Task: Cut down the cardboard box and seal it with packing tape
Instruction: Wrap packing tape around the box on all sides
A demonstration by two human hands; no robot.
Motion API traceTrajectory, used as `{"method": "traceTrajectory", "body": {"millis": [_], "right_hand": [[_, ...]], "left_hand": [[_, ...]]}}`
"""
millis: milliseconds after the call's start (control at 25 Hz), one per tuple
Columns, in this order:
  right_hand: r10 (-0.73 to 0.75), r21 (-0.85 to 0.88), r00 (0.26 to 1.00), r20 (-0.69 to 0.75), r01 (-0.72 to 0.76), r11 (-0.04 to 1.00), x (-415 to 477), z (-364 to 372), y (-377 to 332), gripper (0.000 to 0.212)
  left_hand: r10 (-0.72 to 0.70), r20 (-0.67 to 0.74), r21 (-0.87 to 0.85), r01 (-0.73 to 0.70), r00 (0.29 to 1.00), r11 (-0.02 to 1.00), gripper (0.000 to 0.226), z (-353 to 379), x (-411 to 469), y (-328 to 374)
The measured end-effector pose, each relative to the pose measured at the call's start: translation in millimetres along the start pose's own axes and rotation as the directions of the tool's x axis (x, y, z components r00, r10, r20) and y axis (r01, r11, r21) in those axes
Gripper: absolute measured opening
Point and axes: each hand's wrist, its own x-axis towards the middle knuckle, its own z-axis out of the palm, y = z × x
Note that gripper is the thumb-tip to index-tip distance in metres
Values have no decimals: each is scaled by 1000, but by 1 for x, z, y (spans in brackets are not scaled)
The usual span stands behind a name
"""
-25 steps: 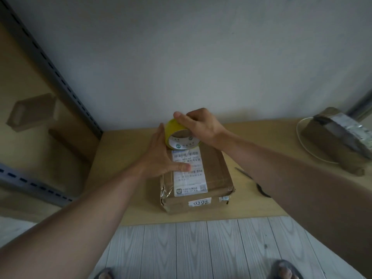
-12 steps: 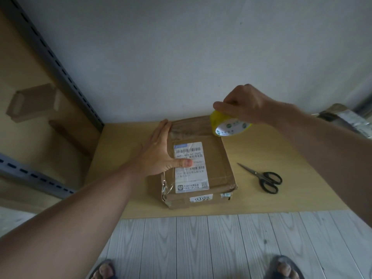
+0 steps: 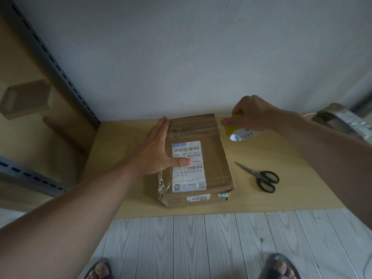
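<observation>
The cardboard box (image 3: 196, 158) lies on the table (image 3: 281, 194), scissors (image 3: 259, 177) to its right. The left hand (image 3: 159, 152) presses flat, fingers spread, on its left edge. Farther off, the right hand (image 3: 253, 115) pinches the tape roll (image 3: 236, 132) (beside the box); setting it down clear of the box would suit.

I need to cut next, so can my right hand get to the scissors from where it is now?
Probably yes. The scissors lie bare on the table, nothing between them and the right hand. That hand holds the tape roll, which it must set down first.
</observation>
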Motion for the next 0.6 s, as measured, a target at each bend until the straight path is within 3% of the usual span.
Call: {"method": "traceTrajectory", "body": {"millis": [360,600], "right_hand": [[80,32,994,74,-83,996,-8,23,14,49],[63,51,998,-5,-63,997,-10,7,9,50]], "left_hand": [[-7,29,47,6,1000,999,146,-5,-1,11],[-10,45,76,6,999,997,146,-5,1,9]]}}
